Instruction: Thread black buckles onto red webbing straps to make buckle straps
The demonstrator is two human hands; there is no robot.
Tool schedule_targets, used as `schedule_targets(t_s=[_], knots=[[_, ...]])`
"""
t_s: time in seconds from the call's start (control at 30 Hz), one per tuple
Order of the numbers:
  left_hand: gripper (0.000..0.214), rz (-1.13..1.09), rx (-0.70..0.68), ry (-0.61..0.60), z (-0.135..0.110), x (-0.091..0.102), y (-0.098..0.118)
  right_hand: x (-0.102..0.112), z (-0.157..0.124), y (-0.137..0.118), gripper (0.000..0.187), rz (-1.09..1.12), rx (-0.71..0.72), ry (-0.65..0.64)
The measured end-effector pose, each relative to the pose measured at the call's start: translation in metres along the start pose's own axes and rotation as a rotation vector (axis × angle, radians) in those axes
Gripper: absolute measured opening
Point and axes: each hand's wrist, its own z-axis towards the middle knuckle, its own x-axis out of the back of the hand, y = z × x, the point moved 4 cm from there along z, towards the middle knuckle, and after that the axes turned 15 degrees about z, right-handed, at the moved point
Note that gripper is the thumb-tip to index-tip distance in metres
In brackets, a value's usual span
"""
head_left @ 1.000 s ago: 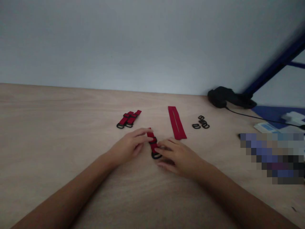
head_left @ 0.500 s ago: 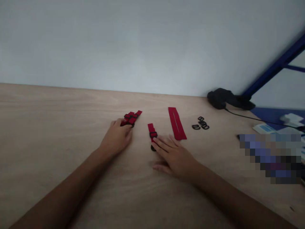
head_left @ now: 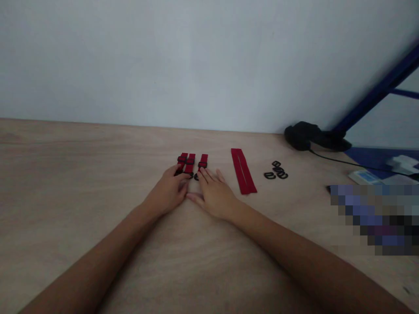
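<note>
Three short red straps with black buckles and rings lie side by side on the wooden table. My left hand rests at the lower ends of the left strap and the middle strap, fingers spread and touching them. Flat over the lower end of the right strap lies my right hand, its fingers outstretched and partly covering the ring. Both thumbs point inward and nearly meet. To the right is a flat pair of red webbing pieces, lying close together.
Several loose black rings and a slider buckle lie right of the webbing. A black object with a cable sits by the wall. At the far right are a white-and-blue item and a blurred-out patch.
My right hand has slid its strap left and away from me, beside the other two. The two straps at my left hand, crossed before, now lie roughly parallel.
</note>
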Motion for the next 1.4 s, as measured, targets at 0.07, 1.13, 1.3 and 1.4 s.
schedule_targets(t_s=[0.07,1.13,1.3,1.4], knots=[[0.033,-0.025,-0.029,-0.021,0.002,-0.001,-0.001,0.002,0.004,0.004,0.079,0.021,0.010,-0.011],[0.026,-0.242,-0.266,-0.144,-0.006,0.027,0.045,0.053,-0.085,0.021,0.058,-0.246,-0.158,0.003],[0.025,-0.294,-0.371,-0.178,-0.012,0.024,0.066,0.039,-0.094,0.001,0.041,-0.085,0.042,-0.016],[0.024,-0.292,-0.319,-0.110,-0.012,0.022,0.062,0.036,-0.092,-0.007,0.027,0.059,0.214,0.011]])
